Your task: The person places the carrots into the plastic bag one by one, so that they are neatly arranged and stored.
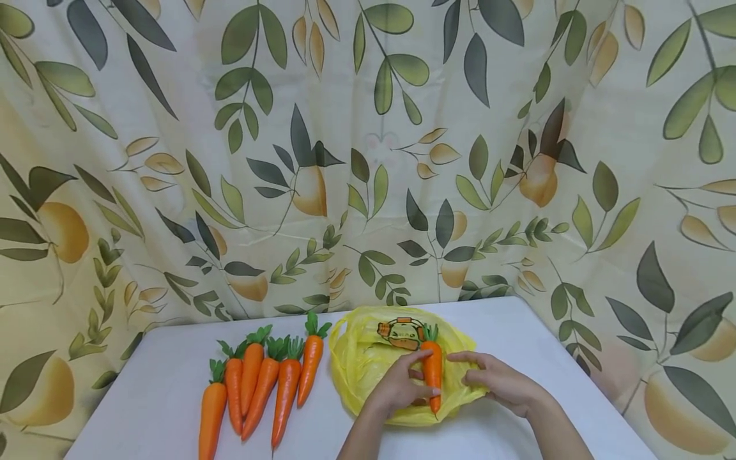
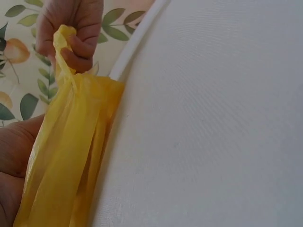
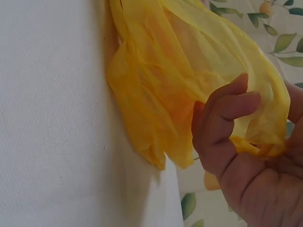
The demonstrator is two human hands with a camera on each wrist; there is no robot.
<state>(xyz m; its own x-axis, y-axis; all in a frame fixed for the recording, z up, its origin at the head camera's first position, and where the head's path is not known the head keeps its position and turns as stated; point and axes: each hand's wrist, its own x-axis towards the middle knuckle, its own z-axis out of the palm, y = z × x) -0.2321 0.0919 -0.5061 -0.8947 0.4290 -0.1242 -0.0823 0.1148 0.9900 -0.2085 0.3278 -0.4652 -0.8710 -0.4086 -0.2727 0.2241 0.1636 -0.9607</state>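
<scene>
In the head view, my left hand (image 1: 397, 383) pinches a carrot (image 1: 434, 370) with green leaves, tip towards me, over a yellow plastic bag (image 1: 368, 377). My right hand (image 1: 506, 383) holds the bag's right edge, close beside the carrot. The left wrist view has my left palm (image 2: 14, 156) against the bag (image 2: 66, 156); beyond it, curled fingers of my right hand (image 2: 78, 40) grip a gathered part. Bent fingers of the right hand (image 3: 232, 137) overlap the thin bag (image 3: 156, 80) in the right wrist view. Its contents cannot be made out clearly.
Left of the bag, several carrots (image 1: 287, 393) lie side by side on the white table (image 1: 155, 383), leaves pointing away from me. A leaf-and-fruit patterned curtain (image 1: 368, 160) hangs behind the table and on both sides.
</scene>
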